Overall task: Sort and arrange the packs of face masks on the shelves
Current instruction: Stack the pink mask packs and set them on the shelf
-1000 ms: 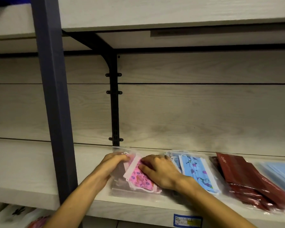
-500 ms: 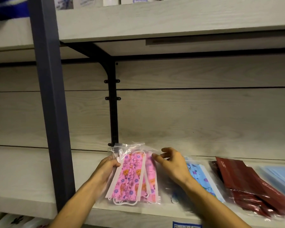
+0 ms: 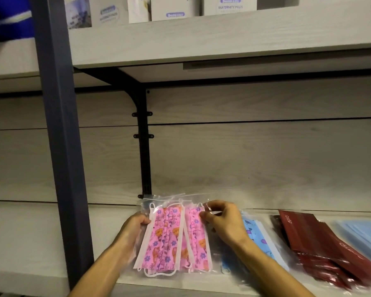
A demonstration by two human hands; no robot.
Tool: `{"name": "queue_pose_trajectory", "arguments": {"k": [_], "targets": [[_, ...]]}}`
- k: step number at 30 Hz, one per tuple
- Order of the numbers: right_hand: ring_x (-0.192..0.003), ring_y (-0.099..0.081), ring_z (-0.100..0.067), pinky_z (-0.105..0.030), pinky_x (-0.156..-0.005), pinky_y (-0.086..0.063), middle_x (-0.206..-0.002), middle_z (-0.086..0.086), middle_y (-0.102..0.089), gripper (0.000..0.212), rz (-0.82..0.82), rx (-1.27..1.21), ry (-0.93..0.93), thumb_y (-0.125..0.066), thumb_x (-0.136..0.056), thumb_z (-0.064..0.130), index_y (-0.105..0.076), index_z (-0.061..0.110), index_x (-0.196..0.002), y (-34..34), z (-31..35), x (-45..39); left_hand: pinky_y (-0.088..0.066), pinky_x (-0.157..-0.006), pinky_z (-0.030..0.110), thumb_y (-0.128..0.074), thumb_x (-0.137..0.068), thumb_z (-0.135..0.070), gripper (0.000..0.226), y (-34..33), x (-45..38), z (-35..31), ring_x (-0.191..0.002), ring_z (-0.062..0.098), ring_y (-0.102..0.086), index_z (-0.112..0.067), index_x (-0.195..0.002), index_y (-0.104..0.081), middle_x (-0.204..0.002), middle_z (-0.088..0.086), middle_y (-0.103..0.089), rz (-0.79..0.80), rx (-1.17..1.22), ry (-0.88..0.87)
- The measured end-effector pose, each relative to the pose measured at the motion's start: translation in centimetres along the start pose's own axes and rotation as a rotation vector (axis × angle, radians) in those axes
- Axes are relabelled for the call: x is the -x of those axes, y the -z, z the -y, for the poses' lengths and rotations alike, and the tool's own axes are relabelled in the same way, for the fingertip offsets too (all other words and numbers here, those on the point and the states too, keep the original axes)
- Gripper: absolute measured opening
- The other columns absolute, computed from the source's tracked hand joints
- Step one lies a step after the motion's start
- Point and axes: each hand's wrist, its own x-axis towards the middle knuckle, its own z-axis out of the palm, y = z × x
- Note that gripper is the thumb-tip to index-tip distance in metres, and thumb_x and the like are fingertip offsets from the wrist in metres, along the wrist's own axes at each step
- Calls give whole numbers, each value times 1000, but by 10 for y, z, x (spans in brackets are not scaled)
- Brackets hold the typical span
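Hands on pink mask packs at the near shelf edge.
Left hand [image 3: 135, 227] grips the left edge of the clear-bagged pink packs [image 3: 171, 239], tilted up off the shelf [image 3: 41, 236]; right hand [image 3: 224, 221] pinches their top right corner. Further right, its forearm hides part of the blue printed pack [image 3: 258, 236]; the dark red packs [image 3: 321, 245] are blurred.

- Two bare forearms come into the picture from the bottom edge; no sleeve covers them as far as they are seen.
- The left hand [image 3: 135, 227] has no glove, and no ring or watch shows on it.
- The right hand [image 3: 224, 221] is also without a glove; its wrist carries no band.
- The fingernails which are visible look short and plain, though the picture is a little blurred there.
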Motion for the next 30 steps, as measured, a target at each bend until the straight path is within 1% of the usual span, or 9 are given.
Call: {"name": "queue_pose_trajectory", "arguments": {"k": [3,6,8,11,14,18,22,26,30], "targets": [[-75,-71,-7,-24,-65,-58,-83,7,-75,8,-33,68,43,-73,-90,19,-72,27,-91,-3,1,1,-53,-80,44,-40,-99,-8,23,-1,0,0,-86,33,-65,-11,-120,-50,-96,25,-68,-14,-81,-62],[-69,-67,-14,-24,-58,-56,-80,-3,-73,15,76,-115,2,-65,-93,0,-73,13,-90,-8,5,0,-51,-70,32,-48,-101,-8,19,-7,2,0,-80,24,-68,-16,-117,-57,-94,17,-71,-6,-229,-123],[-70,-62,-23,-27,-57,-55,-80,-13,-66,18,136,-204,-37,-58,-94,-9,-68,5,-91,-11,7,-3,-52,-73,30,-55,-99,-11,19,-8,3,0,-87,23,-71,-16,-116,-61,-104,17,-71,-11,-322,-161],[-77,-60,-28,-34,-65,-58,-83,-19,-61,21,226,-322,-101,-54,-93,-15,-65,2,-89,-18,8,-6,-57,-87,42,-62,-94,-5,28,-6,3,3,-99,30,-71,-17,-119,-59,-114,14,-66,-57,-264,-175],[-71,-66,-23,-32,-63,-59,-80,-14,-69,14,321,-377,-146,-59,-94,-7,-68,2,-91,-18,18,-5,-53,-97,56,-60,-90,8,38,0,-1,4,-104,41,-69,-15,-120,-58,-111,21,-69,-126,-98,-168],[-72,-73,-20,-29,-60,-57,-93,-7,-76,15,183,62,-97,-54,-100,14,-69,12,-97,-8,10,-20,-55,-94,56,-50,-88,11,42,11,-7,5,-98,41,-69,-15,-120,-61,-106,25,-70,-247,-15,-111],[-81,-71,-24,-31,-70,-54,-83,0,-67,23,186,496,-70,-70,-87,41,-63,21,-80,-8,3,-26,-56,-79,46,-49,-89,7,37,15,-7,5,-83,36,-66,-13,-119,-58,-97,24,-69,-354,36,-113],[-72,-62,-15,-26,-59,-47,-81,1,-66,51,245,594,-176,-76,-76,63,-68,15,-89,-10,10,-22,-54,-68,38,-48,-86,6,36,15,-4,2,-77,33,-63,-13,-113,-64,-96,24,-69,-403,26,-114],[-72,-60,-11,-29,-70,-56,-91,-3,-70,47,265,570,-166,-85,-74,47,-72,11,-100,-14,7,-25,-48,-65,37,-50,-85,2,20,14,0,1,-74,31,-59,-2,-98,-65,-82,20,-62,-393,8,-99]]}}
